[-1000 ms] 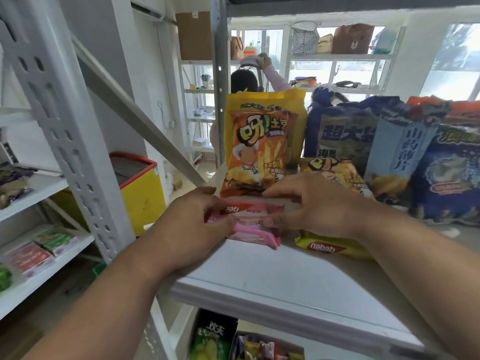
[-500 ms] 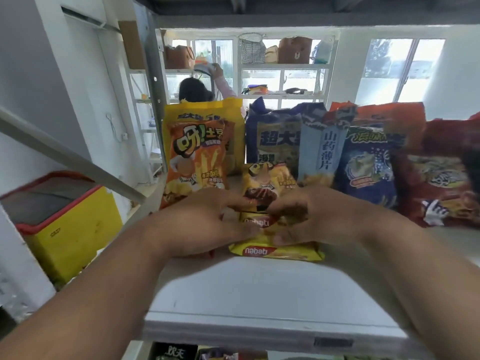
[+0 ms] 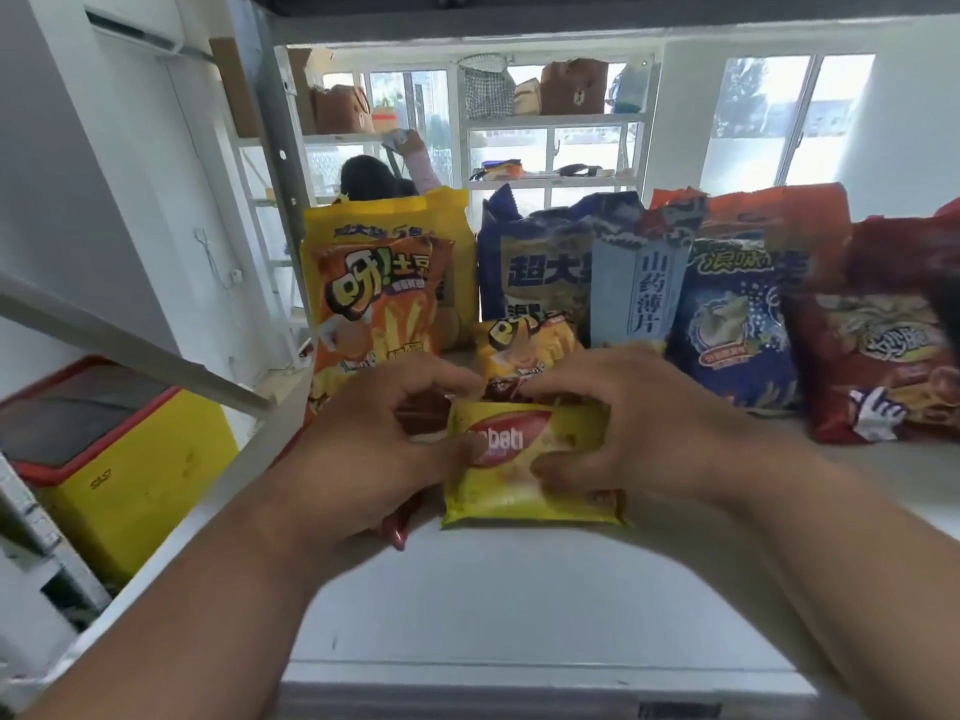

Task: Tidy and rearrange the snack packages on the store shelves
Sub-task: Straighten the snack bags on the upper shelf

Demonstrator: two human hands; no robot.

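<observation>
Lifted yellow packet [image 3: 530, 459], hands-obscured edges

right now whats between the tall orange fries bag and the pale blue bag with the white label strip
In the head view, between the tall orange fries bag and the pale blue bag stand a dark blue snack bag and, in front of it, a small yellow-orange chip bag.

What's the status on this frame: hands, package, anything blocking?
Left hand and right hand both grip the yellow wafer pack, lying flat on the shelf. Red packet partly under left hand. Chip bags upright behind; nothing blocking.
</observation>
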